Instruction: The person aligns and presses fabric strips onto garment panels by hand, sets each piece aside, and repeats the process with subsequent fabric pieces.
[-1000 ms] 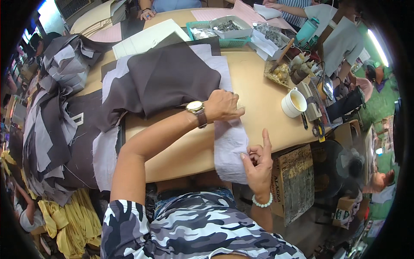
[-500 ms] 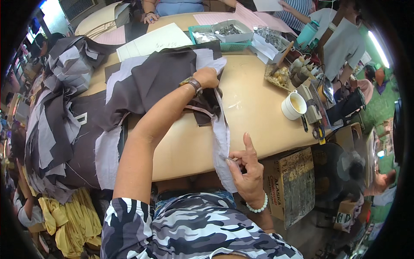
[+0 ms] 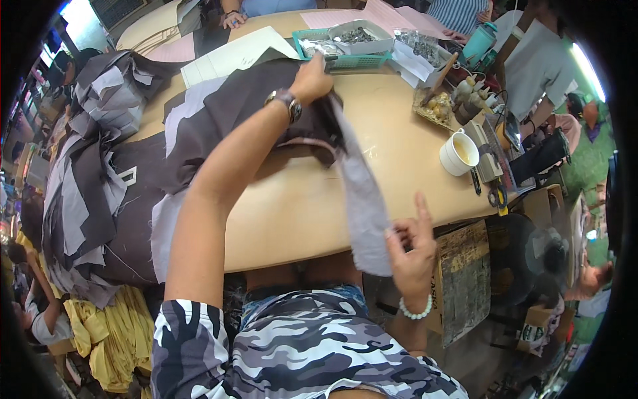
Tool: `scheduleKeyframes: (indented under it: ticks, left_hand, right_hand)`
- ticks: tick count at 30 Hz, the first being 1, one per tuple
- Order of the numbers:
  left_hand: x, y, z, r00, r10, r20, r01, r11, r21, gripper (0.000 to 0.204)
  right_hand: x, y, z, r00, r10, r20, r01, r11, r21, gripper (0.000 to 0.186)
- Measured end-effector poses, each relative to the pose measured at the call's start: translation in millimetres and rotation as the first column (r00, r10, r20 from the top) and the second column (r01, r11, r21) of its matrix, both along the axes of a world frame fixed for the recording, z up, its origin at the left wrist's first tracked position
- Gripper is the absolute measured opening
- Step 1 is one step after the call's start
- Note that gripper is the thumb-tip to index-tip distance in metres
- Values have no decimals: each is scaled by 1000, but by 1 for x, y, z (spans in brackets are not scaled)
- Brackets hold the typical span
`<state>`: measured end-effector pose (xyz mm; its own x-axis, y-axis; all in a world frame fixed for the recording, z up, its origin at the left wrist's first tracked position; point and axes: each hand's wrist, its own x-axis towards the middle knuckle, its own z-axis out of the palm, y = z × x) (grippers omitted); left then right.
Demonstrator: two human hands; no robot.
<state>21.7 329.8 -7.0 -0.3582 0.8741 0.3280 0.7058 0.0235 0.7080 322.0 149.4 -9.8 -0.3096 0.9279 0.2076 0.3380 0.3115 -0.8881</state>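
A dark brown cloth piece (image 3: 246,100) with pale grey lining lies across the table, partly lifted. My left hand (image 3: 312,80), with a watch at its wrist, is closed on the cloth's far edge. From there a pale grey fabric strip (image 3: 364,199) runs toward me and hangs past the table's near edge. My right hand (image 3: 412,251), wearing a beaded bracelet, pinches the strip's right edge near its lower end; one finger points up. The dark cloth's underside near my left hand is blurred and partly hidden by my forearm.
Piled dark and grey cut pieces (image 3: 86,199) cover the table's left. A green basket (image 3: 345,62) with small parts stands at the back. To the right are a white cup (image 3: 458,153), scissors (image 3: 497,198) and bottles (image 3: 470,100). A person's hand (image 3: 232,19) rests on the far edge.
My left hand has moved away from me and slightly left, drawing the cloth edge with it. My right hand has moved right and a little up, swinging the grey strip rightward.
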Motion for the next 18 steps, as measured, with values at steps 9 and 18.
scheduleKeyframes:
  ticks: [9,18]
  left_hand:
    - [9,68,131,981,-120,154,142,980,-137,39]
    - [-61,12,209,924,-230,305,153,954,257,37]
  right_hand:
    - [-5,50,30,945,-181,-271,271,899,344,64]
    - [-57,50,108,795,339,-503,219,613,759,68]
